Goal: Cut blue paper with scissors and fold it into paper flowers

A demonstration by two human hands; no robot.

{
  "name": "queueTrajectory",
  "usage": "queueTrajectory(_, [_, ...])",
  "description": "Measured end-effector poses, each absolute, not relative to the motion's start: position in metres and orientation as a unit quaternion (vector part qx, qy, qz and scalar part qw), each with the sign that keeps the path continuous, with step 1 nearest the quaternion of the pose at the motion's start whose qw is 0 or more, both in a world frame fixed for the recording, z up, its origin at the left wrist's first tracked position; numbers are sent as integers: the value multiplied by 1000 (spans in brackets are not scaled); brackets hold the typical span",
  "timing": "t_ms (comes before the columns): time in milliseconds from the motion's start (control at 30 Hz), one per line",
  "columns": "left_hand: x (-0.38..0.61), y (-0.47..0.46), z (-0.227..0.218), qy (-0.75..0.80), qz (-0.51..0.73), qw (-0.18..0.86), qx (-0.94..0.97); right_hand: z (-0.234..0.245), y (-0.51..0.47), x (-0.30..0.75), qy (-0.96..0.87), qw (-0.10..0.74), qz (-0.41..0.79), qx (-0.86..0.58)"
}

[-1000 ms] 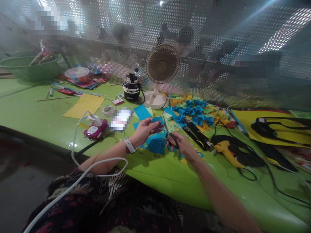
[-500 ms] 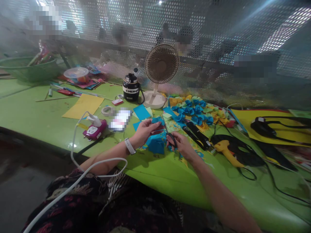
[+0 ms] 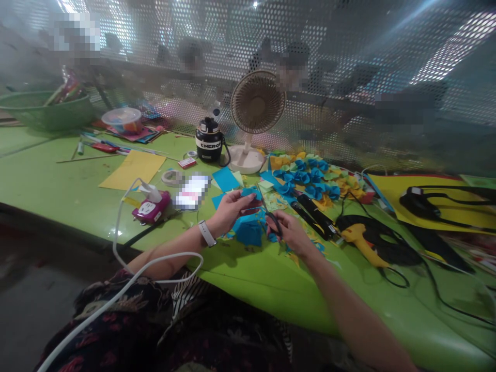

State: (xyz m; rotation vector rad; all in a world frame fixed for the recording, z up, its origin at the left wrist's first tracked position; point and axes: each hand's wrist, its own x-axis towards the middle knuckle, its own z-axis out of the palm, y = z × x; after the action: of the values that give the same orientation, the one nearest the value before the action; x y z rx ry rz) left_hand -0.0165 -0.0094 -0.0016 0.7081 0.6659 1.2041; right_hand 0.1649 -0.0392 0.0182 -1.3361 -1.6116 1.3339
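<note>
Between the thumb and fingers of my left hand (image 3: 231, 211) is a small piece of blue paper (image 3: 251, 193). My right hand (image 3: 290, 231) is closed round the dark handles of a pair of scissors (image 3: 274, 223), whose blades point up beside the blue piece. Whether the blades touch the paper I cannot tell. Under my hands lie blue paper sheets (image 3: 248, 232) among blue and yellow scraps. Just behind are blue squares (image 3: 226, 179) and a pile of blue, yellow and pale green paper flowers (image 3: 310, 175).
A black stapler (image 3: 314, 217) and a yellow glue gun (image 3: 364, 245) lie to the right. On the left are a phone (image 3: 192, 191), a tape roll (image 3: 171, 177) and a purple power socket (image 3: 153, 209). A fan (image 3: 248, 157) and black bottle (image 3: 208, 147) stand behind. A white cable (image 3: 116, 227) crosses my left arm.
Almost nothing differs. My right hand and the scissors have shifted very slightly, while my left hand keeps the blue paper in the same place.
</note>
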Motion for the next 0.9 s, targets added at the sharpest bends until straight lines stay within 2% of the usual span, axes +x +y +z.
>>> queueTrajectory(900, [-17,-5,-4,309,580,691,302,20,-42,164,-618,322,494,-520])
